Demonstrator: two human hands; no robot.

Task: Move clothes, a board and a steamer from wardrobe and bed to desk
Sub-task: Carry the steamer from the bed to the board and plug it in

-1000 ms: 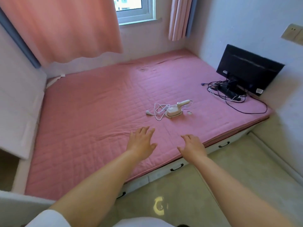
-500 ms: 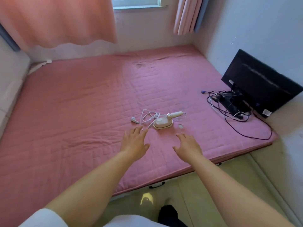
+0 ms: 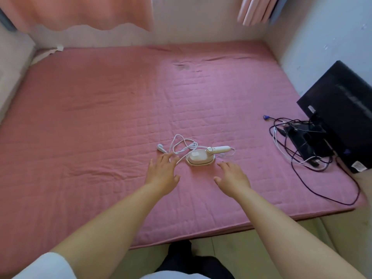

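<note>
step in hand: steamer pickup. the steamer (image 3: pixel 200 157) lies on the bed (image 3: pixel 100 117), cord (image 3: pixel 181 146) loose beside it. left hand (image 3: pixel 162 174) and right hand (image 3: pixel 233 176) flank it, fingers spread, empty. next: grip handle, gather cord.

I see wide open pink bed (image 3: pixel 90 121) on the left and far side, good room to pass. The steamer (image 3: pixel 200 157) sits between my left hand (image 3: pixel 162 174) and right hand (image 3: pixel 233 176). Its white cord (image 3: pixel 181 146) loops by my left fingers. On the right, a black monitor (image 3: pixel 340 111) and tangled cables (image 3: pixel 306 150) block the way.
</note>
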